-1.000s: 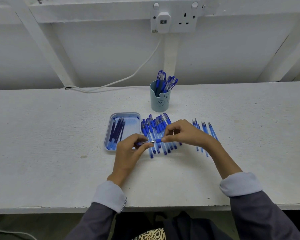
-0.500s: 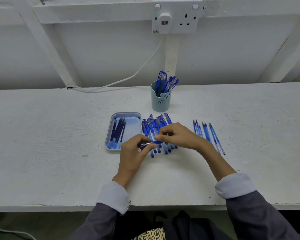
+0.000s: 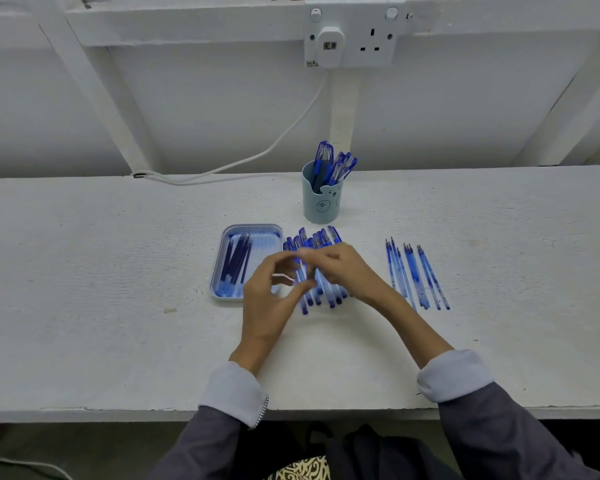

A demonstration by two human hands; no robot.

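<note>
Two hands, left (image 3: 269, 296) and right (image 3: 347, 268), nearly touch over the pens (image 3: 332, 234); grip indiscernible.

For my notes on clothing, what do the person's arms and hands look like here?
Both the left hand and right hand are ungloved. The left sleeve and right sleeve are dark grey. The left cuff is pale grey, folded back, with small stitching or beads along one edge; the right cuff is the same pale grey and looks plain.

Looks like my little assembly workbench: rough white table (image 3: 84, 271), bare painted wall, double socket (image 3: 352, 38) overhead.
</note>
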